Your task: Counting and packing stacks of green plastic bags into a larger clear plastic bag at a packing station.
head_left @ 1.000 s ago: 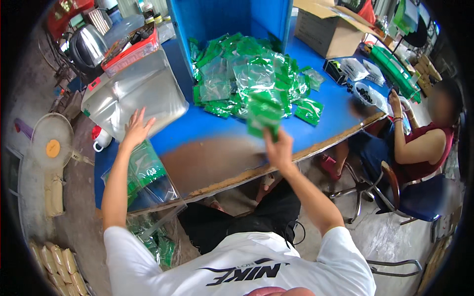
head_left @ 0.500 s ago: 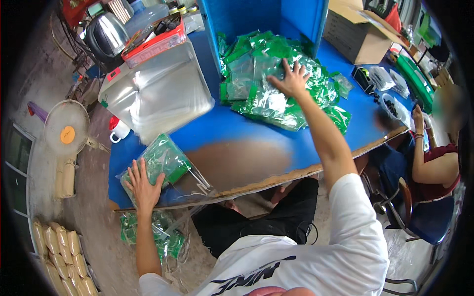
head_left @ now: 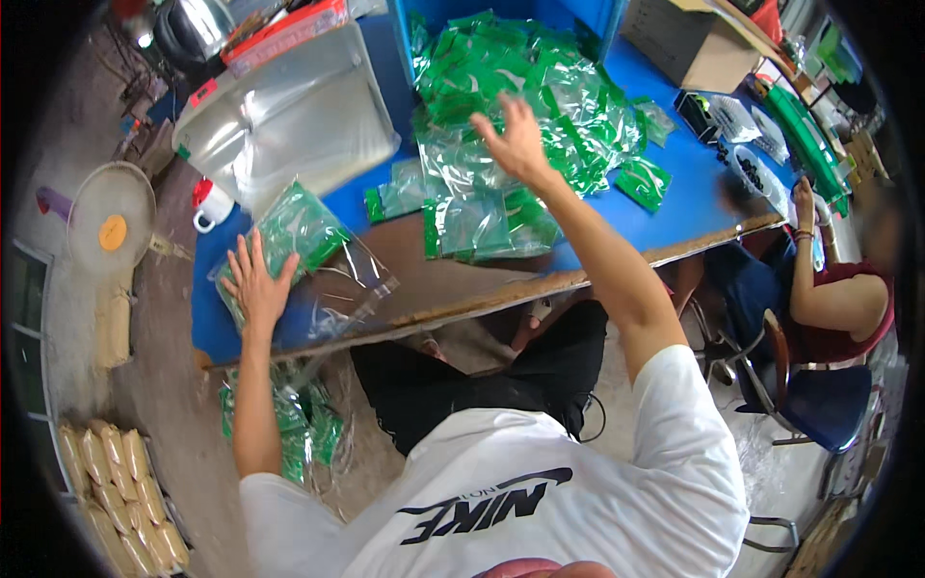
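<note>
Several green packets (head_left: 467,223) have slid toward the near edge of the desk (head_left: 689,207) in the last half second, covering part of the worn patch (head_left: 393,249) there. The right hand (head_left: 515,144) has drawn back a little toward the person too. It is over the pile (head_left: 559,87), blurred, fingers spread, with the slid packets just on its near side; whether it touches the pile, I cannot tell.

Well apart from it, the left hand (head_left: 260,289) lies flat with fingers splayed, as before, on a clear bag (head_left: 313,226) with green contents at the desk's left corner. The mug (head_left: 212,207) and clear sleeves (head_left: 289,125) sit beyond that hand. Behind, the pile spills from a blue bin (head_left: 400,39), with a carton (head_left: 684,48) to the right.
</note>
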Available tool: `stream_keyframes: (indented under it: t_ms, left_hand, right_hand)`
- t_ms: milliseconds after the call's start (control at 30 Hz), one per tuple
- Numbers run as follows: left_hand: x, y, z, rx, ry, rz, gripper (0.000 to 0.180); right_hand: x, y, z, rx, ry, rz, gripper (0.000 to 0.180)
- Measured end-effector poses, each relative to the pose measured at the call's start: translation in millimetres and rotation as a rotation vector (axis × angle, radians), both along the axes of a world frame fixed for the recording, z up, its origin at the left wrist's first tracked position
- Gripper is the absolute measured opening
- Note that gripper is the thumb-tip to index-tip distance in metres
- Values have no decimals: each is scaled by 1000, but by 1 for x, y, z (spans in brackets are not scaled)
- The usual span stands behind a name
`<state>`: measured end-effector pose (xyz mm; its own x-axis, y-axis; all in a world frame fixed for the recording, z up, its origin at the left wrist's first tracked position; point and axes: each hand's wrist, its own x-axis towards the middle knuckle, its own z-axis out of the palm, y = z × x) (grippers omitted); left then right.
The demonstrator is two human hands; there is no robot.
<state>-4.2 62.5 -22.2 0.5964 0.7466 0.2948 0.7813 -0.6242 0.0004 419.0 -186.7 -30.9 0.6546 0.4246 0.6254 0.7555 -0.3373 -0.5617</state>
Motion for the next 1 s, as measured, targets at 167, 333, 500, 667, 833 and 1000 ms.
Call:
stream_keyframes:
  t_ms: [167,333,500,667,833,1000]
  left_hand:
    - [-22,5,10,85,-3,8,95]
    - [28,-138,24,-112,-590,-486,69]
    - [39,-265,-29,-1347,-682,-466,19]
    - [42,-276,-47,-1708,-792,-188,38]
    - [34,-264,-43,-1764,-873,-190,50]
    - [13,-266,-52,-1778,-1047,-104,49]
  right_hand:
    - [-91,-96,48,-387,-45,270,68]
    - [-156,-171,-2,-584,-269,311,84]
    - [-171,-169,-13,-474,-202,455,64]
    - [-159,-150,-3,-398,-212,530,48]
    - [-155,-102,19,-173,4,461,40]
    - [-198,-104,-6,-562,-251,481,97]
